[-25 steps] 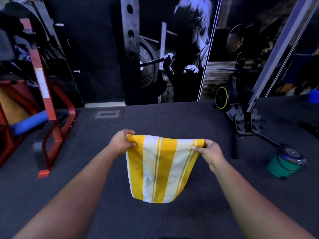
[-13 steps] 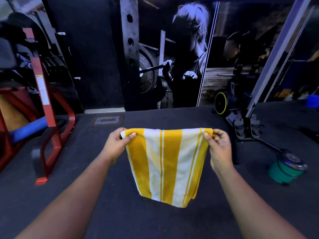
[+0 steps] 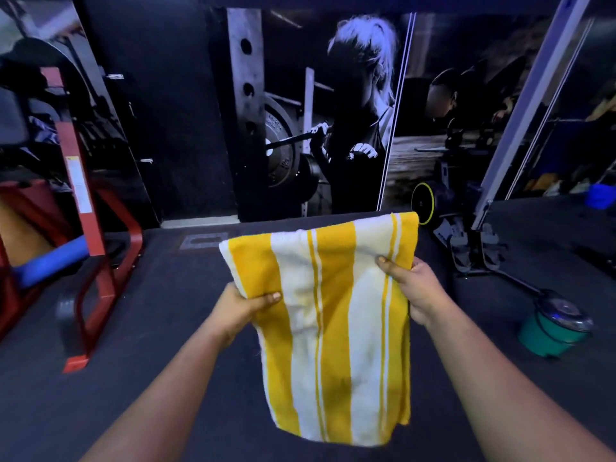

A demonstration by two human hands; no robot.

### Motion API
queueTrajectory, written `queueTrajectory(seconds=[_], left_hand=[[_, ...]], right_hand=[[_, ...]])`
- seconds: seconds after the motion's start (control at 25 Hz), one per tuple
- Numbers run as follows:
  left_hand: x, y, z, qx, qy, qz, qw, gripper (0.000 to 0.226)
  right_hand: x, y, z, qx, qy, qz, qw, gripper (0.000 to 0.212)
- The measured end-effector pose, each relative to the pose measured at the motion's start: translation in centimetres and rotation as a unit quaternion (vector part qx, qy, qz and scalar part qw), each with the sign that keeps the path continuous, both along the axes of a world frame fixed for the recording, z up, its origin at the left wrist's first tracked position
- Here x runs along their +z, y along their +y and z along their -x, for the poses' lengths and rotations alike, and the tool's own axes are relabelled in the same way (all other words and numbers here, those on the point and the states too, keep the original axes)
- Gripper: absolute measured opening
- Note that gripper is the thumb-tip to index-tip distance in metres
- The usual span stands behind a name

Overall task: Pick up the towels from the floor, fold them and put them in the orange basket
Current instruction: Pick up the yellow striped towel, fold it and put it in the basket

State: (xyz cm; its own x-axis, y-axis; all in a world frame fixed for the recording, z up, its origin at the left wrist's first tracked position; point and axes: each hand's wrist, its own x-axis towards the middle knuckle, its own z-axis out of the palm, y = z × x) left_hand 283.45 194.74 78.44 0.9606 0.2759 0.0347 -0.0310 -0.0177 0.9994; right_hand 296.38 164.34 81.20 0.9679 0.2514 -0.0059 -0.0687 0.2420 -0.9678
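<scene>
- A red frame (image 3: pixel 81 208) stands on the dark floor (image 3: pixel 160 378) at the far left, with a blue roller (image 3: pixel 50 261) lying across its lower part
- The left hand (image 3: pixel 238 313) grips the left edge of the towel (image 3: pixel 333 328), thumb pressed flat on the front of a yellow stripe, the other fingers hidden behind the cloth
- The towel, yellow and white in upright stripes, is held up in the air between both hands, above the floor; its top edge is folded over and slopes up toward the right, and its lower part hangs free
- The right hand (image 3: pixel 416 288) grasps the towel's right edge higher up, thumb on the front near the thin yellow lines, fingers curled behind
- A wall poster (image 3: pixel 333 111) of a gym scene fills the background
- A machine with a yellow-rimmed wheel (image 3: pixel 422 203) stands behind the right hand
- A teal pot (image 3: pixel 551 331) with a shiny lid sits on the floor at the right, well apart from the towel
</scene>
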Motion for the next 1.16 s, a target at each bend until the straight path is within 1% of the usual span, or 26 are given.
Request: queueTrajectory(seconds=[0.08,0.12,0.16,0.2,0.24,0.28,0.32,0.36,0.4,0.44,0.48,0.52,0.56,0.6,0.64,0.68,0.76,0.8,0.88,0.92,0.96,1.0,1.04,1.08,1.12,1.16], left_hand=[[-0.6,-0.2,-0.6,-0.003,0.016,0.052,0.999,0.072],[-0.1,-0.3,-1.2,0.002,0.027,0.079,0.997,0.068],[0.7,-0.7,-1.9,0.010,0.040,0.104,0.994,0.057],[1.3,-0.7,-2.7,0.020,0.051,0.130,0.990,0.047],[1.8,-0.7,-3.1,0.022,0.056,0.146,0.987,0.043],[2.0,-0.4,-3.2,0.000,0.050,0.150,0.987,0.046],[1.8,-0.1,-2.9,-0.038,0.049,0.140,0.988,0.056],[1.1,0.3,-2.4,-0.086,0.070,0.109,0.988,0.068],[0.0,0.5,-1.7,-0.118,0.104,0.060,0.986,0.074],[-1.0,0.7,-1.4,-0.123,0.133,0.019,0.983,0.070],[-1.6,0.6,-1.5,-0.098,0.143,0.010,0.985,0.058],[-1.8,0.1,-1.9,-0.061,0.135,0.029,0.989,0.045],[-1.9,-0.2,-2.5,-0.027,0.124,0.065,0.990,0.037],[-1.8,-0.6,-3.0,-0.003,0.120,0.105,0.987,0.033],[-1.9,-1.2,-3.1,-0.004,0.126,0.125,0.984,0.031],[-2.3,-1.7,-3.1,-0.014,0.141,0.116,0.983,0.032],[-4.5,-2.4,-2.8,-0.009,0.179,0.017,0.984,0.045],[-5.4,-2.6,-3.0,0.020,0.176,-0.023,0.984,0.050],[-5.3,-4.0,-4.1,0.080,0.148,-0.044,0.985,0.051],[-4.9,-4.8,-4.9,0.104,0.132,-0.045,0.985,0.059],[-4.5,-5.7,-5.6,0.120,0.122,-0.045,0.984,0.073],[-4.5,-6.4,-6.0,0.135,0.124,-0.045,0.982,0.089],[-4.8,-6.8,-6.3,0.122,0.120,-0.048,0.984,0.104],[-4.8,-7.0,-6.3,0.086,0.118,-0.075,0.986,0.116],[-5.0,-6.8,-6.5,0.041,0.126,-0.122,0.984,0.124],[-5.0,-6.6,-6.7,0.002,0.141,-0.194,0.971,0.129]], right_hand=[[-0.7,-1.1,-0.1,-0.002,0.032,-0.027,0.999,0.040],[-2.1,-1.9,0.2,0.022,0.059,-0.014,0.998,0.047],[-3.7,-2.7,1.0,0.067,0.092,0.031,0.993,0.062],[-5.5,-3.4,1.8,0.125,0.110,0.094,0.981,0.082],[-6.6,-3.8,2.5,0.165,0.116,0.140,0.969,0.096],[-7.5,-4.1,2.6,0.169,0.105,0.151,0.968,0.098],[-7.6,-4.1,2.4,0.154,0.093,0.139,0.974,0.092],[-7.4,-3.9,2.0,0.132,0.080,0.113,0.982,0.083],[-7.0,-3.8,1.7,0.102,0.073,0.079,0.989,0.077],[-6.9,-4.1,1.1,0.077,0.070,0.033,0.994,0.073],[-6.6,-4.6,0.7,0.060,0.079,-0.008,0.995,0.064],[-6.7,-5.3,0.4,0.073,0.089,-0.023,0.993,0.051],[-6.8,-5.9,0.5,0.103,0.100,0.009,0.990,0.043],[-7.5,-6.6,0.4,0.141,0.099,0.080,0.982,0.041],[-8.0,-7.1,0.4,0.160,0.087,0.139,0.973,0.043],[-8.6,-7.6,-0.1,0.152,0.070,0.151,0.974,0.046],[-9.4,-7.9,-1.2,0.078,0.057,0.125,0.987,0.049],[-9.6,-7.8,-1.7,0.031,0.053,0.132,0.989,0.052],[-9.7,-8.0,-2.7,-0.038,0.010,0.203,0.978,0.059],[-10.0,-8.2,-3.3,-0.059,-0.009,0.238,0.969,0.063],[-10.2,-8.6,-3.8,-0.062,-0.022,0.247,0.967,0.065],[-10.5,-9.1,-4.2,-0.052,-0.030,0.237,0.970,0.065],[-10.6,-9.6,-4.6,-0.022,-0.040,0.228,0.973,0.066],[-10.5,-10.1,-4.9,0.012,-0.059,0.241,0.969,0.069],[-10.5,-10.4,-5.4,0.048,-0.084,0.280,0.955,0.075],[-10.5,-10.6,-5.9,0.077,-0.112,0.338,0.931,0.082]])
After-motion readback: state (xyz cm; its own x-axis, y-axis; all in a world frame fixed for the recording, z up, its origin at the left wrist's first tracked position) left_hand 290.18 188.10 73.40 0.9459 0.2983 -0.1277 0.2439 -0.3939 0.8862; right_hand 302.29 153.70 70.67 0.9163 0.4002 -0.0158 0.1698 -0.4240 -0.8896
